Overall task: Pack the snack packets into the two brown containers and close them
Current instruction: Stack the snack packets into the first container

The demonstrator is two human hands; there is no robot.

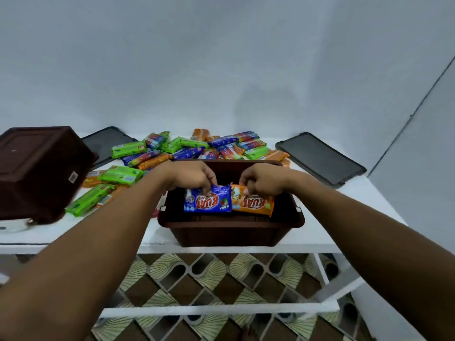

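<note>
At the far left of the white table [357, 200], one brown container [41, 171] lies tipped over with its base and a small sticker turned toward the camera. Just behind it, a dark lid [105, 143] lies flat. A loose heap of snack packets [194, 143] in green, blue, orange and red wrappers spreads across the far middle of the table, and a few green ones [118, 174] trail toward the near left. The left hand [194, 177] reaches in with its fingers curled downward, pinching the far edge of a blue packet [209, 201]. This packet sits in the mouth of the open brown container [229, 235], which stands upright at the near edge of the table. Touching it on the right is an orange packet [253, 203], also inside the mouth, and the right hand [264, 180] pinches its far edge with bent fingers. Whether either packet rests on the container floor cannot be told. At the far right, a second dark lid [320, 158] lies flat, well apart from the container. A patterned floor [197, 279] shows below the table.
</note>
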